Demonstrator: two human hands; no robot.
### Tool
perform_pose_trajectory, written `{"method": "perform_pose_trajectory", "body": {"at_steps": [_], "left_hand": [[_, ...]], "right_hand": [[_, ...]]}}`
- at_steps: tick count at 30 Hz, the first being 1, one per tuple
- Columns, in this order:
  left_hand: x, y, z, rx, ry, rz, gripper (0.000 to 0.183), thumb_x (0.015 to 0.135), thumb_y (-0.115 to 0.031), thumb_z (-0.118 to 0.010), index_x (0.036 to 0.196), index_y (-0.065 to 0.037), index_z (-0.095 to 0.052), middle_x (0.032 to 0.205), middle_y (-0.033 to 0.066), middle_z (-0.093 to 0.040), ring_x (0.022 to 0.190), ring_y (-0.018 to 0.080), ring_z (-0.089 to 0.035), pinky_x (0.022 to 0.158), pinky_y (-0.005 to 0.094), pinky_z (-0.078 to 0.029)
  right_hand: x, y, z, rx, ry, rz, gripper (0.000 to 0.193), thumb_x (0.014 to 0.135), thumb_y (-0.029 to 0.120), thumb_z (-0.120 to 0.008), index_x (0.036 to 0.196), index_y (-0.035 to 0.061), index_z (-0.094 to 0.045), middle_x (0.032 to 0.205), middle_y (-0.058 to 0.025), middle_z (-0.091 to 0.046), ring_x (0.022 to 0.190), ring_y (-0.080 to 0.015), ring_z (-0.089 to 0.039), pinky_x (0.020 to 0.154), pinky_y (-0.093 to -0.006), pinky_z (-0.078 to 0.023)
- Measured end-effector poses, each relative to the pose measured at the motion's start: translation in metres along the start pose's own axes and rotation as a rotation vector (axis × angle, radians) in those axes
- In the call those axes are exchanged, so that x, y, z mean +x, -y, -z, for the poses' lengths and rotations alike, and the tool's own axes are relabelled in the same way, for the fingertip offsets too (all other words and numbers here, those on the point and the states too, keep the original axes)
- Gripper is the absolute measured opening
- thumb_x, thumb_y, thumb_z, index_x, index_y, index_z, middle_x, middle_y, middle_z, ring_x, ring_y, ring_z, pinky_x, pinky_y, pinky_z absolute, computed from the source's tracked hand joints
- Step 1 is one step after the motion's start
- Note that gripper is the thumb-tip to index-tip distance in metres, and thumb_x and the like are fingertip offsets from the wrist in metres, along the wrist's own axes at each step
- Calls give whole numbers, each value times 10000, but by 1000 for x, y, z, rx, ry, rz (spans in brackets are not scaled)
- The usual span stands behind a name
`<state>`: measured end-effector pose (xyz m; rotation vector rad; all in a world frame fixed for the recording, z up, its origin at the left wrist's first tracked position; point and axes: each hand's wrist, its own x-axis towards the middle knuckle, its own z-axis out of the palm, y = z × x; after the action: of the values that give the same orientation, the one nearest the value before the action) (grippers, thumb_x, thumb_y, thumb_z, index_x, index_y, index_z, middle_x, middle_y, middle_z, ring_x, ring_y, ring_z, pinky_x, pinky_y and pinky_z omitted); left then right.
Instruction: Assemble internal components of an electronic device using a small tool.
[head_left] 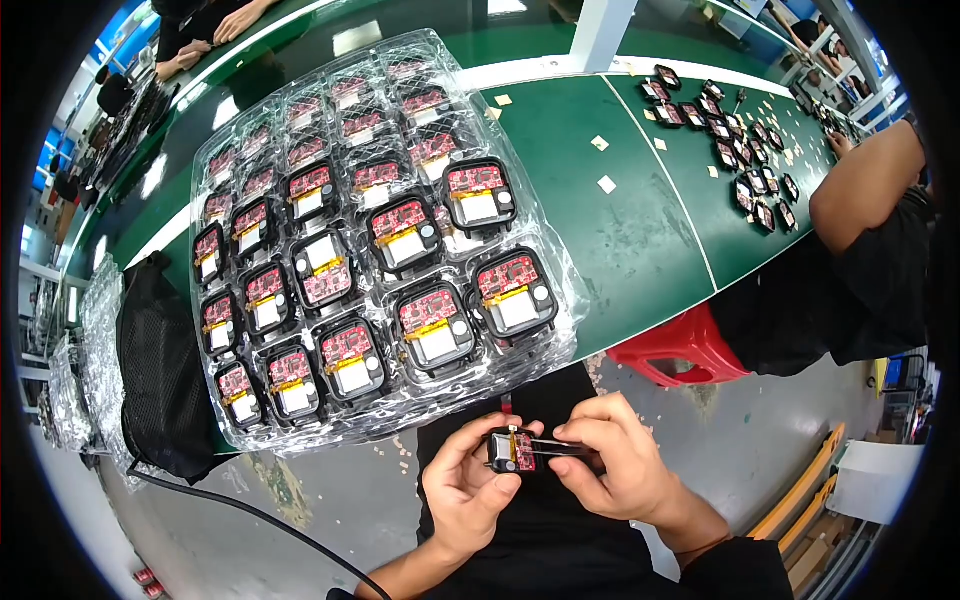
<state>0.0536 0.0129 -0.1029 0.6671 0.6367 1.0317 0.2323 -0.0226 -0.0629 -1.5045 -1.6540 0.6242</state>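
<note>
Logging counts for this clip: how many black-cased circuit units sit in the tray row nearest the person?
5, left to right: leftmost unit, second unit, middle unit, fourth unit, rightmost unit. None in that row looks hidden.

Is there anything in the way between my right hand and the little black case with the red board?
Only the tweezers: your right hand holds them, prongs pointing at the black case in your left hand. Nothing else visible blocks that gap.
</note>
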Motion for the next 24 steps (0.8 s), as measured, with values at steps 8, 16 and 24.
{"method": "perform_pose_trajectory", "body": {"at_steps": [8, 16, 24], "left_hand": [[-3, 3, 4, 60, -39, 5, 672, 852, -231, -815, 1338, 88, -476, 1279, 226, -565, 1155, 351, -637, 953, 471, -583], [-3, 2, 7, -17, 12, 31, 593, 882, -98, -770, 1362, 101, -486, 1340, 218, -539, 1234, 344, -596, 1088, 431, -447], [0, 3, 3, 117, -26, -37, 616, 866, -203, -787, 1322, 102, -507, 1338, 238, -506, 1164, 388, -626, 933, 465, -586]], "right_hand": [[1, -12, -9, -372, -176, 287, 320, 691, 3, -814, 997, 33, -731, 840, -55, -646, 557, -166, -573, 489, -283, -439], [1, -16, -12, -305, -186, 297, 289, 702, 14, -792, 986, 39, -748, 850, -45, -656, 574, -159, -589, 491, -281, -464], [5, -14, -14, -50, -141, 92, 275, 716, -8, -807, 977, 46, -740, 850, -58, -659, 618, -191, -646, 514, -300, -511]]}}
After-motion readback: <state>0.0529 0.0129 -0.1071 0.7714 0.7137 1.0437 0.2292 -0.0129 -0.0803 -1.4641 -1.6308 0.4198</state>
